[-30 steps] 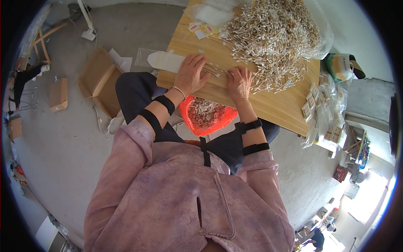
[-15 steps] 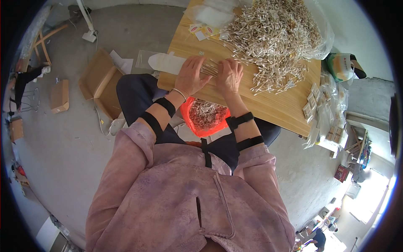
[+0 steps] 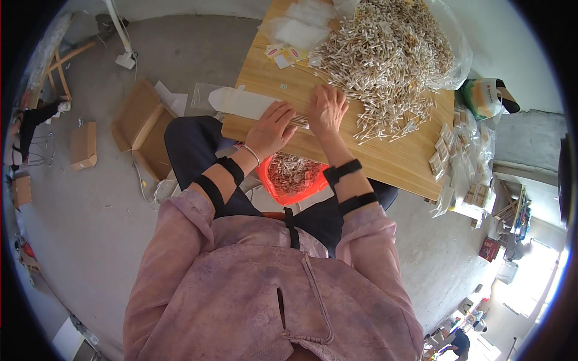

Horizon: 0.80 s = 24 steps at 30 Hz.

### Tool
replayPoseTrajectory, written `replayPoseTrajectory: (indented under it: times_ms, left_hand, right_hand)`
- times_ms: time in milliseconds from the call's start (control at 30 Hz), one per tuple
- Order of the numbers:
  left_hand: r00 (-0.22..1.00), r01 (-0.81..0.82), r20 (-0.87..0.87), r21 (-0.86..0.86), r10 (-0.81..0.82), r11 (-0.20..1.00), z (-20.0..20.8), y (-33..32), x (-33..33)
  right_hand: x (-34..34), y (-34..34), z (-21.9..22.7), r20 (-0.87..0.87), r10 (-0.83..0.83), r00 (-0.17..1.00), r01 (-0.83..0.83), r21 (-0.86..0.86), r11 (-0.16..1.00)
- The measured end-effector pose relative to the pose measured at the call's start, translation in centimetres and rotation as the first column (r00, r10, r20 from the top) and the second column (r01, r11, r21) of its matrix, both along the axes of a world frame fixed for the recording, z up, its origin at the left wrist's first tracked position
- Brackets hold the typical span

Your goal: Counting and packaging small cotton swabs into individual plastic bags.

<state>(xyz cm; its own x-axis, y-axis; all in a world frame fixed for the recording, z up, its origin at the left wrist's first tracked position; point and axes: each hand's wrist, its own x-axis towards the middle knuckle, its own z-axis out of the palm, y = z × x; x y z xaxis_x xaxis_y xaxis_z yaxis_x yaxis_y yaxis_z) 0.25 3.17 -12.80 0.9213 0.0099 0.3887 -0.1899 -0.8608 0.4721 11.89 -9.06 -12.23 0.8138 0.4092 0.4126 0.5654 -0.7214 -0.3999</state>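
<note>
Left grip: I see it right up against the left part of the stick bunch, fingers bent over and hiding some of it; I can't tell if they are squeezed tight.
Right grip: just beside the bunch's right ends, fingers curled down (the back of it faces me); I can't tell if it pinches any sticks.
Stick bunch: on the bench, near its close edge, in the gap between the two grips, with white tips showing.
White strip: I see it lying flat, running up to the left grip from the left.
Stick heap: big and messy, farther up the bench, past the right grip.
Red bag: below the bench's edge, with more sticks inside.
</note>
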Motion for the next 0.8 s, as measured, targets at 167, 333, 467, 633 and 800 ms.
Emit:
replayPoseTrajectory:
  times_ms: [167, 333, 467, 633, 800]
  left_hand:
    - [1.0, -0.002, -0.009, -0.025, 0.002, 1.0, 0.3, -0.1, -0.3]
    - [1.0, -0.007, 0.002, -0.025, 0.007, 1.0, 0.4, -0.3, -0.2]
    - [1.0, -0.018, -0.001, 0.008, 0.018, 1.0, 0.5, -0.2, 0.1]
    - [0.998, -0.066, 0.027, 0.038, 0.065, 0.997, 0.4, 0.0, 0.1]
    - [0.999, -0.052, -0.007, 0.08, 0.053, 0.995, 0.3, 0.0, 0.2]
  right_hand:
    - [3.2, 2.1, 0.7, 0.037, 0.015, 0.999, -0.01, -0.137, 0.991]
    - [3.4, 2.3, 0.1, 0.07, 0.037, 0.997, -0.028, -0.133, 0.991]
    - [1.3, 1.1, -0.4, 0.107, 0.072, 0.992, -0.056, -0.143, 0.988]
    - [-1.9, -0.6, 0.6, -0.069, 0.177, 0.982, -0.181, -0.047, 0.982]
    - [-0.1, -3.8, 1.4, -0.093, 0.075, 0.993, -0.076, -0.005, 0.997]
